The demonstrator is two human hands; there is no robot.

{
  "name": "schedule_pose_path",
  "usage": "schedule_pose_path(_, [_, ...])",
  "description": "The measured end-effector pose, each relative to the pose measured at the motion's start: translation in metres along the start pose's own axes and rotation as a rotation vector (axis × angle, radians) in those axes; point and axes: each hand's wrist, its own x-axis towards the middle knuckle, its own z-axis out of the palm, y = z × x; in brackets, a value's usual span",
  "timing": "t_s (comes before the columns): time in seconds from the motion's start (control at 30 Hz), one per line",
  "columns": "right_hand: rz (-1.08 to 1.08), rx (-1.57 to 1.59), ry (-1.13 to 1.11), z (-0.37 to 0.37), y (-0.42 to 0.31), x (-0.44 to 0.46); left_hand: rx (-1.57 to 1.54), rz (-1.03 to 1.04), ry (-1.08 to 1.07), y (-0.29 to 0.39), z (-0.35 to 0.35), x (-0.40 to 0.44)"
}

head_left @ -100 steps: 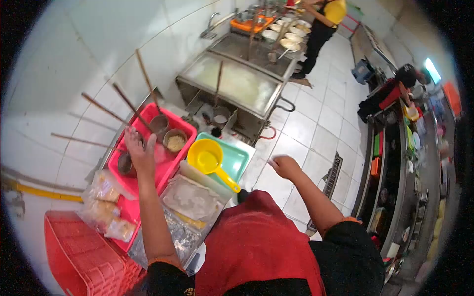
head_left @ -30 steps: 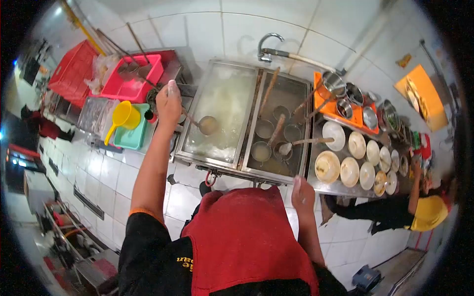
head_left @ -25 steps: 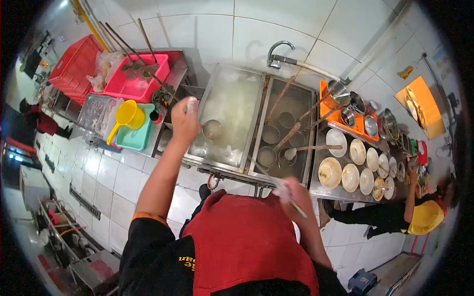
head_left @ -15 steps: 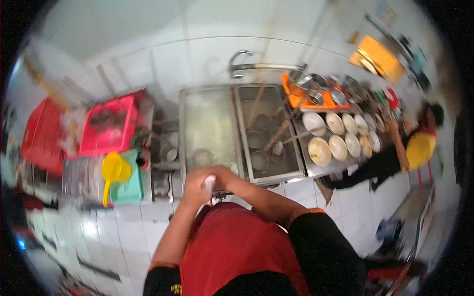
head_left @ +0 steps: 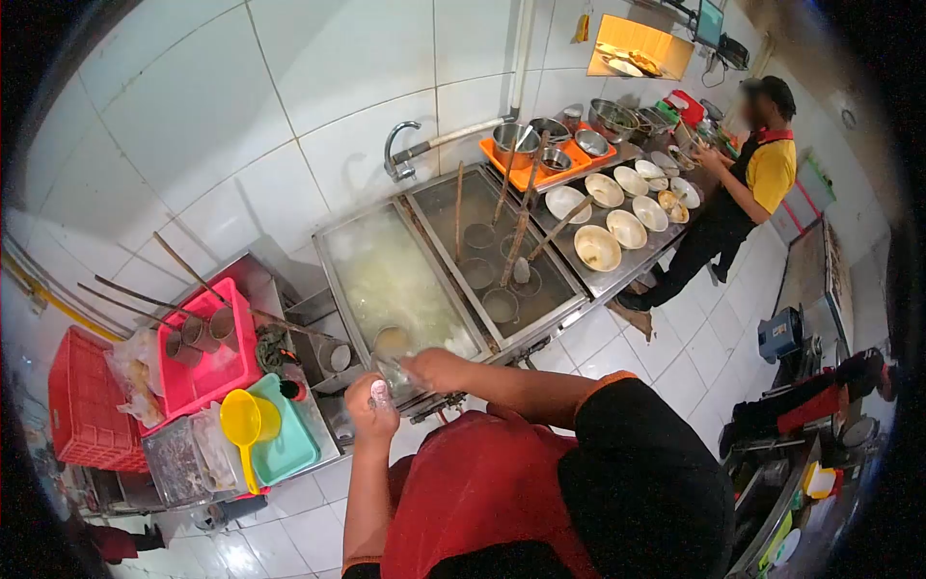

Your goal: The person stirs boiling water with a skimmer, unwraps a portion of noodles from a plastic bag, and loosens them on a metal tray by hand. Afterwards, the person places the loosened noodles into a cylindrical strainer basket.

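Observation:
My left hand (head_left: 371, 407) is closed around a handle with a pale, whitish end, held in front of the vat's near edge. The handle appears to belong to the round strainer (head_left: 393, 341) at the near edge of the steaming vat (head_left: 395, 275), though the join is blurred. My right hand (head_left: 436, 371) is just to the right, over the vat's front rim, its fingers smeared by motion. Right of this vat is a second vat (head_left: 453, 207) of dark water, where several long-handled strainer baskets (head_left: 501, 305) stand.
Pale bowls (head_left: 598, 249) stand in rows on the right counter, before an orange tray (head_left: 532, 178) of metal pots. A co-worker (head_left: 762, 164) stands beyond. To the left are a pink basket (head_left: 243, 323), a yellow ladle (head_left: 249, 419) and a teal tray (head_left: 294, 434). A tap (head_left: 399, 154) rises behind.
My hands have separated: the right has moved off the left, which keeps the handle. The camera view has turned, so the vats now sit slanted.

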Motion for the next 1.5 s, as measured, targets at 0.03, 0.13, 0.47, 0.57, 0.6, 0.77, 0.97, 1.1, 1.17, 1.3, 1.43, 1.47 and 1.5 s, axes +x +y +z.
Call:
schedule_pose_path(0.03, [0.010, -0.006, 0.004, -0.001, 0.001, 0.003, -0.008, -0.007, -0.007, -0.001, 0.000, 0.000])
schedule_pose_path(0.13, [0.034, -0.115, 0.076, -0.008, 0.010, 0.007, -0.058, -0.010, 0.071, 0.000, 0.006, 0.003])
schedule_pose_path(0.47, [0.032, -0.044, 0.100, 0.007, 0.033, 0.018, -0.057, -0.098, 0.035, -0.001, 0.002, 0.003])
schedule_pose_path(0.57, [0.194, 0.167, 0.349, -0.004, 0.040, 0.020, -0.115, -0.153, 0.090, -0.003, 0.006, 0.003])
schedule_pose_path(0.6, [0.027, 0.057, 0.179, -0.001, 0.038, 0.016, -0.053, -0.126, 0.061, 0.001, 0.002, 0.007])
schedule_pose_path(0.77, [0.032, 0.080, 0.217, -0.036, 0.024, 0.017, -0.052, -0.145, 0.014, -0.010, 0.002, 0.002])
schedule_pose_path(0.97, [0.028, -0.132, -0.183, -0.034, 0.001, 0.008, 0.024, -0.130, -0.019, -0.010, -0.004, 0.004])
schedule_pose_path(1.1, [-0.066, -0.213, -0.114, -0.006, 0.035, 0.010, 0.008, -0.131, 0.007, -0.008, -0.003, 0.007])
schedule_pose_path(1.17, [0.065, -0.091, -0.274, -0.022, 0.020, 0.010, 0.014, -0.131, 0.001, -0.005, -0.003, 0.008])
schedule_pose_path(1.3, [-0.176, -0.202, -0.042, -0.017, 0.038, 0.008, -0.017, -0.137, 0.037, -0.006, 0.003, 0.004])
schedule_pose_path(1.43, [0.122, -0.090, 0.059, -0.022, 0.036, 0.013, 0.000, -0.149, 0.011, -0.013, -0.002, -0.001])
schedule_pose_path(1.47, [0.083, -0.077, 0.240, -0.042, 0.017, 0.013, -0.014, -0.150, 0.014, -0.014, -0.001, -0.002])
schedule_pose_path(1.5, [0.067, -0.073, 0.224, -0.044, 0.019, 0.010, -0.023, -0.148, 0.010, -0.014, -0.001, 0.000])
